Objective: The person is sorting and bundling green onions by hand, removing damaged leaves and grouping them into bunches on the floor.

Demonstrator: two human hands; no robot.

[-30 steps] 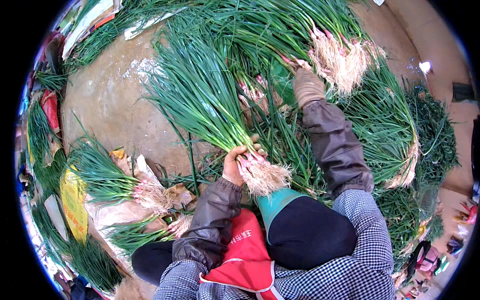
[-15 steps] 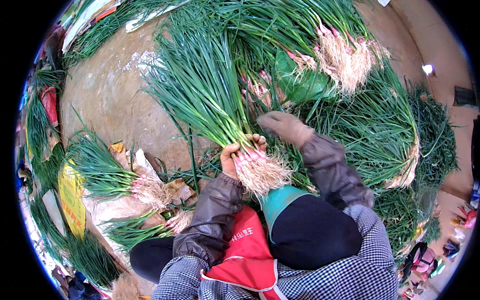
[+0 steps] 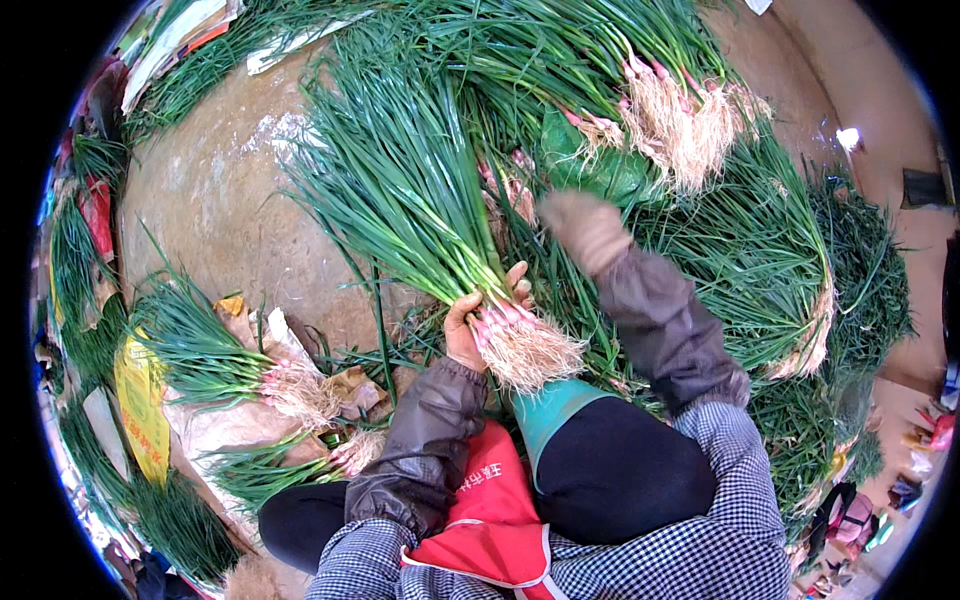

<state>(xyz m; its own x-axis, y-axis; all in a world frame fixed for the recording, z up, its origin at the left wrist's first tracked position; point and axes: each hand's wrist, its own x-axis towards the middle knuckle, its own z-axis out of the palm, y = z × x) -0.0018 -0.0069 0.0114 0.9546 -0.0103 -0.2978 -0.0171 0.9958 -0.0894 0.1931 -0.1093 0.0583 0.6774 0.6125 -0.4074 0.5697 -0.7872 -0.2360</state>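
My left hand is closed round the lower stems of a thick bunch of spring onions, just above the pink bulbs. Pale roots hang over my knee, and the long green leaves fan out toward the upper left. To the right of the bunch, my gloved right hand hovers near a few pinkish spring onion bulbs. Motion smears its fingers, so whether it holds anything is hidden.
A large spring onion pile lies at the far right, with a green leaf-like sheet under its roots. More loose onions spread to my right. Smaller bunches rest on brown paper at left, beside a yellow bag.
My right hand has shifted slightly right and is more blurred. The left hand still grips the bunch, nearly in place, its fingertips a little more spread.
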